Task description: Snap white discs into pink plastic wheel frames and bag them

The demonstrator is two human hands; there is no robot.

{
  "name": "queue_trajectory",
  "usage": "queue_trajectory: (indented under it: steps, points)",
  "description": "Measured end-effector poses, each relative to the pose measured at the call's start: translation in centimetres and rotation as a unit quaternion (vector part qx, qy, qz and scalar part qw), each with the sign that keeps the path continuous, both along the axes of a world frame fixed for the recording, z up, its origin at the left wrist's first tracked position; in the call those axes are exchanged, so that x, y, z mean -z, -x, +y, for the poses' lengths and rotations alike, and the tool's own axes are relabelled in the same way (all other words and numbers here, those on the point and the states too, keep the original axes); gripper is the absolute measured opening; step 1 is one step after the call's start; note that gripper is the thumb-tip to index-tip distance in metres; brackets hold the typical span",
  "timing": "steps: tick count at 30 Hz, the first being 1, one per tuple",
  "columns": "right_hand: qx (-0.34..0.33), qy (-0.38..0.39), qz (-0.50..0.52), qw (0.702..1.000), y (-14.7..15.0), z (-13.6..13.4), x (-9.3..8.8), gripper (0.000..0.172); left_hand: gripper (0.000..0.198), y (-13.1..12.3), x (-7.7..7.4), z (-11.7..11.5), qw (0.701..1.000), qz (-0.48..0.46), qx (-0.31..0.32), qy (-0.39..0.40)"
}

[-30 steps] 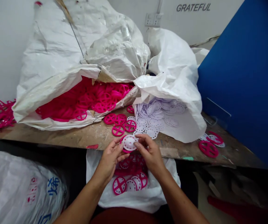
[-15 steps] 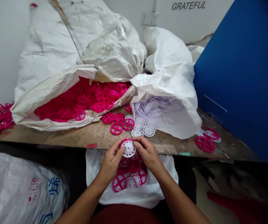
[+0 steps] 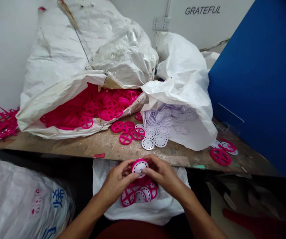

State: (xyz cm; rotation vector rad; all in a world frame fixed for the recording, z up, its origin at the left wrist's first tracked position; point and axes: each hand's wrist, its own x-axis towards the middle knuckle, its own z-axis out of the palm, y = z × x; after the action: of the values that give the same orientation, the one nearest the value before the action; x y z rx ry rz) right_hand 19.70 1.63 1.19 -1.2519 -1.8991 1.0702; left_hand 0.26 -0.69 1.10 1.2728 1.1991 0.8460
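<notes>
Between my hands is a white slotted plastic disc [image 3: 138, 167] with a pink ring [image 3: 134, 164] around its edge. My left hand [image 3: 118, 177] is closed on the left side of this disc, thumb over its lower front. From the right, my right hand [image 3: 161, 171] pinches it, the thumb lying on the white face and the fingers behind. Just below, a white sack [image 3: 155, 210] in my lap holds several discs fitted with pink cross-spoked rings [image 3: 128, 197].
On the worktable [image 3: 83, 146] lie loose pink rings [image 3: 126, 138] and white discs [image 3: 160, 140]. Behind them, one open sack [image 3: 45, 78] holds pink rings, another [image 3: 195, 93] white discs. A blue panel [image 3: 257, 83] stands at right; a full bag [image 3: 16, 199] sits lower left.
Both hands have come down and closer to my body with the disc, off the table's edge to above the lap sack. The disc is tilted differently, and more of its pink rim shows.
</notes>
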Motion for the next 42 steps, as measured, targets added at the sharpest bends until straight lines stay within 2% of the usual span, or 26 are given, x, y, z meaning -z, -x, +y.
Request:
queue_trajectory:
  steps: [2, 5, 8, 10, 12, 14, 16, 18, 19, 21, 24, 28, 32, 36, 39, 42]
  points:
    - [0.041, -0.053, -0.057, 0.996, -0.6, 1.4, -0.2, 0.016, 0.033, 1.2, -0.5, 1.5, 0.987, 0.114, -0.029, -0.113]
    - [0.108, -0.143, -0.154, 0.972, -0.7, 3.9, 0.0, 0.017, 0.021, 2.5, -0.5, 4.8, 0.927, 0.246, -0.060, -0.276]
    - [0.110, -0.185, -0.263, 0.940, -0.2, 5.5, 0.5, 0.024, 0.019, 2.9, 0.5, 7.8, 0.879, 0.335, -0.027, -0.338]
    - [0.099, -0.201, -0.329, 0.917, 0.2, 6.0, 0.7, 0.029, 0.015, 2.9, 1.2, 8.9, 0.864, 0.365, -0.021, -0.346]
    - [0.082, -0.221, -0.363, 0.901, 0.3, 6.2, 1.1, 0.028, 0.012, 2.8, 1.4, 9.0, 0.871, 0.350, -0.038, -0.343]
    - [0.065, -0.248, -0.362, 0.896, -0.1, 6.4, 1.6, 0.025, 0.012, 2.6, 1.1, 8.4, 0.906, 0.273, -0.077, -0.315]
    - [0.065, -0.278, -0.334, 0.898, -0.7, 6.6, 2.1, 0.022, 0.012, 2.3, 0.5, 7.3, 0.955, 0.131, -0.127, -0.235]
    - [0.074, -0.298, -0.289, 0.907, -1.4, 6.6, 2.2, 0.022, 0.015, 1.9, -0.1, 6.1, 0.978, -0.045, -0.174, -0.101]
    - [0.083, -0.303, -0.264, 0.912, -1.7, 6.5, 2.0, 0.023, 0.018, 1.7, -0.4, 5.7, 0.973, -0.131, -0.190, -0.029]
    - [0.103, -0.306, -0.210, 0.923, -2.0, 5.9, 1.2, 0.024, 0.022, 1.3, -0.9, 4.9, 0.938, -0.268, -0.199, 0.095]
    - [0.117, -0.330, -0.137, 0.927, -1.5, 4.2, -0.5, 0.021, 0.022, 0.8, -1.2, 4.3, 0.893, -0.364, -0.185, 0.189]
    - [0.051, -0.382, -0.116, 0.915, 0.1, 2.0, -1.2, 0.020, 0.023, -0.2, -1.5, 3.7, 0.890, -0.381, -0.141, 0.207]
    - [0.021, -0.369, -0.126, 0.921, 0.7, 1.3, -0.7, 0.020, 0.030, -1.2, -1.8, 3.1, 0.909, -0.347, -0.113, 0.201]
    - [0.048, -0.287, -0.059, 0.955, 0.5, 1.3, -0.7, 0.020, 0.033, -1.5, -1.2, 2.6, 0.947, -0.272, -0.088, 0.148]
    - [0.065, -0.187, -0.012, 0.980, 0.4, 1.7, -1.0, 0.023, 0.035, -1.4, -0.6, 2.2, 0.982, -0.171, -0.059, 0.050]
    - [0.041, -0.106, 0.010, 0.994, 0.4, 2.0, -1.0, 0.019, 0.030, -1.6, -0.6, 2.0, 0.996, -0.058, -0.057, -0.046]
